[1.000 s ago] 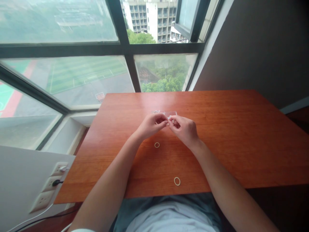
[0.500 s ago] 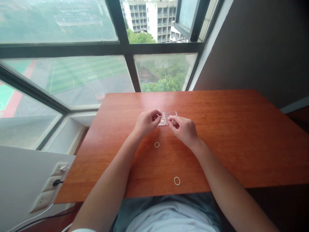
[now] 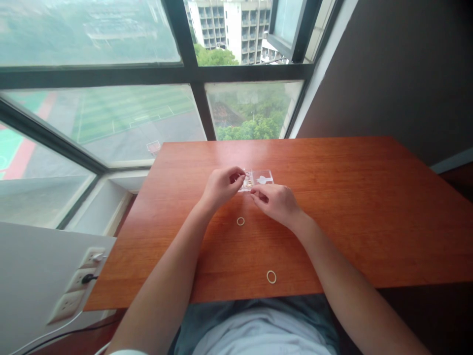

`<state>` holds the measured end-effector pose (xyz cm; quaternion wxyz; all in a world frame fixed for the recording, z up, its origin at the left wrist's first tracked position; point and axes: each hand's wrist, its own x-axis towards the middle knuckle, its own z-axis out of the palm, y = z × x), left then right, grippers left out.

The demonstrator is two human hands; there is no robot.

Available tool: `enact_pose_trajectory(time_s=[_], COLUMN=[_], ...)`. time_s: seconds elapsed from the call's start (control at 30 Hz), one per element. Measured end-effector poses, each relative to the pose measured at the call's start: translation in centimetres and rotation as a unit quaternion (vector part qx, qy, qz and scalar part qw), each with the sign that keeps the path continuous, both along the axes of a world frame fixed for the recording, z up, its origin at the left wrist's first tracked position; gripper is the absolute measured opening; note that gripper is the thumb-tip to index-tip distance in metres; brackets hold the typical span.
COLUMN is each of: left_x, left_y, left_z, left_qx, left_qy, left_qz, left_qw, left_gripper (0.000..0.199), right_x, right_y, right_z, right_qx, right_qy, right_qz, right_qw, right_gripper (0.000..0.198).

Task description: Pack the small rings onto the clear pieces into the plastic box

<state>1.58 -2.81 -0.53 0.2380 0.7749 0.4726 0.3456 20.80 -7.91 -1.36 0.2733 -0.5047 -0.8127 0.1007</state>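
A small clear plastic box (image 3: 250,188) lies open on the table, small rings inside its left half. Its see-through lid (image 3: 262,180), carrying a white patch, is folded flat to the right. My left hand (image 3: 222,186) is curled over the box's left side, thumb and fingers closed; what they grip is hidden. At the front edge, close to the box's middle, the fingertips of my right hand (image 3: 276,199) are pressed together; I cannot make out anything in them. A pale ring (image 3: 240,221) lies between my forearms, and another pale ring (image 3: 271,277) sits nearer the front edge.
The brown wooden table (image 3: 369,212) reaches the window frame (image 3: 155,76) at the back. A grey wall (image 3: 399,69) stands on the right. Low on the left are wall sockets (image 3: 78,281) with a black plug and cables.
My right hand has moved from the lid slightly left and toward me, to the front edge by the box's middle. The lid's white patch now shows. My left hand has barely shifted.
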Motion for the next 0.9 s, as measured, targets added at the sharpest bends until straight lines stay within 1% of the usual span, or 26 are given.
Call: enact_pose_trajectory(time_s=[0.13,0.2,0.3,0.37,0.43,0.57,0.77,0.83,0.9], left_x=[-0.1,-0.1,0.0,0.0,0.0,0.0,0.0,0.0,0.0], left_y=[0.0,0.0,0.0,-0.1,-0.1,-0.1,-0.1,-0.1,-0.1], left_z=[0.0,0.0,0.0,0.0,0.0,0.1,0.2,0.2,0.2], left_qx=[-0.005,-0.007,-0.01,-0.01,-0.01,-0.008,-0.004,-0.003,-0.003], left_qy=[0.002,0.003,0.001,-0.002,-0.003,-0.004,-0.004,-0.003,-0.001], left_qz=[0.007,0.007,0.007,0.01,0.012,0.008,0.006,0.004,0.003], left_qw=[1.0,1.0,1.0,1.0,1.0,1.0,1.0,1.0,1.0], left_gripper=[0.016,0.017,0.018,0.018,0.017,0.017,0.017,0.018,0.018], right_x=[-0.9,-1.5,-2.0,-2.2,-2.2,-1.5,0.5,0.9,1.1], right_y=[-0.6,-0.9,-1.1,-1.1,-1.0,-0.6,0.4,0.7,0.8], right_z=[-0.3,-0.6,-0.8,-0.9,-0.7,-0.1,0.3,0.3,0.4], right_qx=[-0.012,-0.024,-0.052,-0.072,-0.089,-0.097,-0.097,-0.105,-0.11], right_qy=[-0.015,-0.037,-0.078,-0.096,-0.11,-0.145,-0.184,-0.189,-0.193], right_qz=[0.118,0.143,0.154,0.143,0.123,0.077,-0.047,-0.074,-0.086], right_qw=[0.993,0.989,0.984,0.982,0.982,0.982,0.977,0.973,0.971], right_gripper=[0.013,0.011,0.014,0.016,0.013,0.01,0.014,0.014,0.015])
